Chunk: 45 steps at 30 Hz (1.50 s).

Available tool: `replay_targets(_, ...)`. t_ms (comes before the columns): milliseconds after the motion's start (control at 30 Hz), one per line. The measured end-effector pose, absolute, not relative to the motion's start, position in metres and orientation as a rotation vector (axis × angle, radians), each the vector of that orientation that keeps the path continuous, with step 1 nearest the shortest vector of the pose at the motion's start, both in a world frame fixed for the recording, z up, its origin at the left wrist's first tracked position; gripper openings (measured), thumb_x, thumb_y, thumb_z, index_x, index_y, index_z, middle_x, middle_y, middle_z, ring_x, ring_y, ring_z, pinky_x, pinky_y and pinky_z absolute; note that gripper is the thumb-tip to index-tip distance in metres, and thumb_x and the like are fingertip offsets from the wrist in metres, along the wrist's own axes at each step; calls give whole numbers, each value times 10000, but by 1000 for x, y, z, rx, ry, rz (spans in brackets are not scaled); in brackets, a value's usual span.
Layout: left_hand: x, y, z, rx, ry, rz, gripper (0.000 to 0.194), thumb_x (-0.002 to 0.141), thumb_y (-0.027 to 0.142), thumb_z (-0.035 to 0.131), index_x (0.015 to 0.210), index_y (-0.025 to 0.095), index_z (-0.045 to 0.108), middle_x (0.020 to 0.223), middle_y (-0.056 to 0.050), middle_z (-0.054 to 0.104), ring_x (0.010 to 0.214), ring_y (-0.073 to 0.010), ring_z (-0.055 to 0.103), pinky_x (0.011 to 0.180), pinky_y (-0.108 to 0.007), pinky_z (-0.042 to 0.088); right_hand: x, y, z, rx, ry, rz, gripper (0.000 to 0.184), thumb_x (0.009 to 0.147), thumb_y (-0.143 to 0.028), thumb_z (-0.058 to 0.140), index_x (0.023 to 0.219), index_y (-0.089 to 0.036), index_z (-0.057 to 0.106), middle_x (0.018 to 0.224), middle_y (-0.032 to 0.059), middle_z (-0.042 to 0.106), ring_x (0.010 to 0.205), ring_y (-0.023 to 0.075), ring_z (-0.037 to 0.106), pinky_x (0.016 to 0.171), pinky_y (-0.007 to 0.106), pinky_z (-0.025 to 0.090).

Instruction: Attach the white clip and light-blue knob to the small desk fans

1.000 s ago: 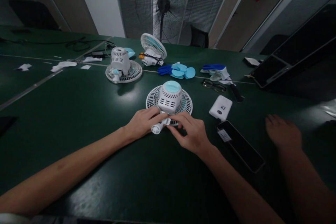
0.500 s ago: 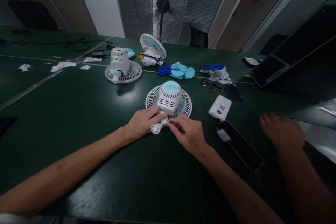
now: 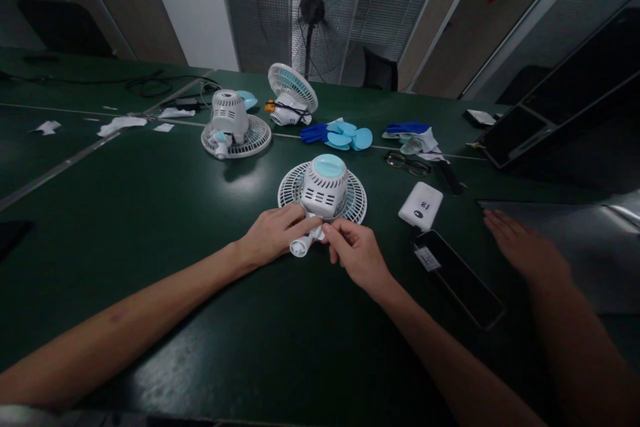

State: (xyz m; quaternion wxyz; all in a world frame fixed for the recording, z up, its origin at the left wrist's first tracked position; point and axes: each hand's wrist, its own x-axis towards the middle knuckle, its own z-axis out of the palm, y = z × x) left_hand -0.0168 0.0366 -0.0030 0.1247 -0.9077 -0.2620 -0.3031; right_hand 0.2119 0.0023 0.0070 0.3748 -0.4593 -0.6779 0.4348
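A small white fan (image 3: 324, 191) with a pale blue cap lies grille-down on the green table, its neck toward me. My left hand (image 3: 274, 233) is closed around the fan's neck from the left, with the white tube end (image 3: 300, 246) sticking out below its fingers. From the right, my right hand (image 3: 356, 247) pinches at a small white piece on the side of the neck. That piece is mostly covered by the fingertips, so its kind does not show.
Behind stand a second fan (image 3: 229, 120), a third fan (image 3: 293, 95) and blue fan blades (image 3: 349, 136). To the right lie glasses (image 3: 407, 163), a white power bank (image 3: 421, 205) and a phone (image 3: 459, 278). Another person's hand (image 3: 530, 247) rests at a grey sheet (image 3: 595, 247).
My right hand's fingers have curled in and shifted their pinch at the neck, while my left hand stays put. At right, the other person's hand has moved left and a grey sheet has appeared.
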Motion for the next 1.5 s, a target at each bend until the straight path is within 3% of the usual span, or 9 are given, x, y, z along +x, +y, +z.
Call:
replay_targets(100,-17,37,-2,-2652,-754,-894,263,1105,333,450,1214,167,621,895,-49,594,738,-169,586,580,-258,494,212,2,6,-1179,-1744,1164,371,1059,-469,514,826,-204,625,545,-52,565,448,106,499,450,229,384)
replay_targets(267,-18,38,-5,-2669,-767,-936,259,1088,358,503,1222,169,619,914,-53,605,772,-174,599,622,-265,516,215,-3,12,-1075,-2009,472,123,993,-326,624,988,-206,648,872,31,663,674,136,602,583,267,485)
replay_targets(367,-19,38,-5,-2669,-765,-949,265,1094,358,494,1236,162,602,921,-58,608,784,-183,607,619,-272,518,220,-3,16,-984,-2124,329,189,978,-284,652,1152,-218,616,1024,53,682,708,135,621,583,269,508)
replay_targets(533,-17,38,-4,-2648,-767,-962,289,1098,384,491,1250,156,583,936,-58,627,787,-179,624,623,-268,529,223,1,16,-937,-2180,218,168,1022,-273,641,1181,-220,644,1063,63,717,833,166,685,687,298,572)
replay_targets(733,-17,38,-6,-2661,-777,-955,304,1092,392,500,1257,152,585,922,-56,635,788,-174,640,624,-253,528,212,1,8,-870,-1937,379,80,1016,-223,647,1073,-218,703,1023,65,743,951,196,722,811,337,609)
replay_targets(967,-17,37,-5,-2642,-777,-930,312,1107,401,455,1248,156,587,906,-51,622,741,-168,618,588,-248,508,204,-1,5,-1026,-1746,652,197,999,-294,658,822,-208,673,757,5,672,664,140,647,619,270,525)
replay_targets(1233,-21,38,-6,-2650,-760,-921,286,1081,337,508,1302,169,577,933,-59,623,778,-178,612,630,-261,526,199,4,-2,-1137,-1566,1017,308,1002,-431,633,804,-196,639,573,-45,578,498,107,542,500,229,418)
replay_targets(1400,-21,36,-5,-2686,-803,-971,293,1053,365,568,1270,169,586,955,-62,631,803,-182,628,648,-267,542,209,0,5,-1043,-1843,638,131,1001,-324,637,1023,-200,674,940,40,678,654,119,606,570,253,495)
replay_targets(1500,-21,36,-6,-2704,-841,-991,326,1041,401,580,1272,170,585,976,-66,636,807,-184,634,647,-269,544,220,3,5,-925,-2029,504,269,983,-283,671,1243,-227,631,1205,81,652,684,104,623,560,248,524)
